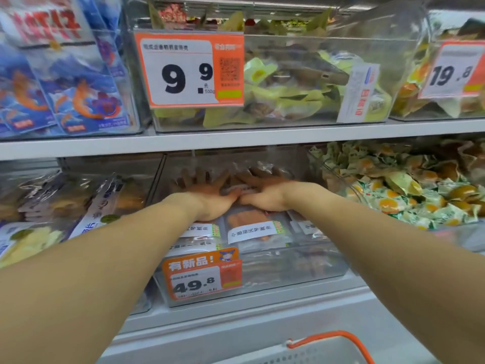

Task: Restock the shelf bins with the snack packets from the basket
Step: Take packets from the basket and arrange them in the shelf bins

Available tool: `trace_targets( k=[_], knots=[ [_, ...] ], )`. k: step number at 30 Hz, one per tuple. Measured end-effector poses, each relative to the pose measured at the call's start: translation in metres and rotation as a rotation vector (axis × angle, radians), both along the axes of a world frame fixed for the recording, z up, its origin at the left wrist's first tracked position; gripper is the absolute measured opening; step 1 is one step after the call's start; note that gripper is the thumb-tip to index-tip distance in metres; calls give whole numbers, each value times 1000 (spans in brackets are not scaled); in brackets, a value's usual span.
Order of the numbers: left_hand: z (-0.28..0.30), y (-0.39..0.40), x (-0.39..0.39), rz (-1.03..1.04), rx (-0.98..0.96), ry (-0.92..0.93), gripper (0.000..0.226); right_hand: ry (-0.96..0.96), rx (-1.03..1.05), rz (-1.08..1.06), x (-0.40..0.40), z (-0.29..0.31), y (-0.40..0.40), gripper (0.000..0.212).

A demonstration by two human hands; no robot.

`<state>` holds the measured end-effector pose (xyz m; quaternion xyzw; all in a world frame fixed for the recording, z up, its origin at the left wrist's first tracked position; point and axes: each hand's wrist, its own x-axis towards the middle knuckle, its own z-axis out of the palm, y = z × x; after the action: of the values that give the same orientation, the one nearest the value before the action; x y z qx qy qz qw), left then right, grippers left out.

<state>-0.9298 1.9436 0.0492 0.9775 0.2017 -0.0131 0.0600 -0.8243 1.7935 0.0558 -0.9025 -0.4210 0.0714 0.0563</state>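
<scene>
Head view: both arms reach forward into the middle clear bin (262, 261) on the lower shelf (236, 308). The left hand (207, 198) and the right hand (265, 194) lie side by side, palms down, fingers spread flat, thumbs nearly touching. Both hands are released and grasp nothing; they press on the snack packets (249, 227) stacked inside the bin. The fingertips sit behind the bin's hazy plastic cover and are blurred.

The packets are clear-wrapped with white labels and orange-brown contents. An orange price tag (200, 277) reading 49.8 hangs on the bin front.

The bin to the right (393, 190) holds small green-and-white packets printed with egg halves. The bin to the left (65, 203) holds pale and purple packets.

On the upper shelf (236, 139), a clear bin (288, 82) of yellow-green packets carries a 9.9 tag (189, 70). Blue bags (70, 82) stand to its left.

The basket (315, 349), white with an orange handle, sits at the bottom edge, below the right arm.
</scene>
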Motion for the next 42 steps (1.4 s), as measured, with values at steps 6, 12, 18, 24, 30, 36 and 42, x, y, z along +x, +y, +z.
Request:
trace_targets(
  k=[6,12,18,24,30,36,42],
  knots=[
    [1,0,-2,24,-33,56,71,10,29,-146,-1,2,-33,62],
    [-3,-2,0,52,22,92,76,-112,-173,-169,-4,-9,-20,74],
    [-2,-7,-4,66,20,89,80,-94,-47,-169,6,-6,-13,85],
    [0,-8,-6,53,-16,69,81,-93,19,-186,-16,-2,-16,75],
    [-5,-2,-1,53,-34,53,80,-49,-88,-130,-13,-9,-8,69],
    [-7,-4,0,64,-13,73,79,-36,-62,-97,-14,-11,-6,69],
    [-8,-5,-1,52,-7,26,78,-71,-109,-110,-16,-11,-11,72]
  ],
)
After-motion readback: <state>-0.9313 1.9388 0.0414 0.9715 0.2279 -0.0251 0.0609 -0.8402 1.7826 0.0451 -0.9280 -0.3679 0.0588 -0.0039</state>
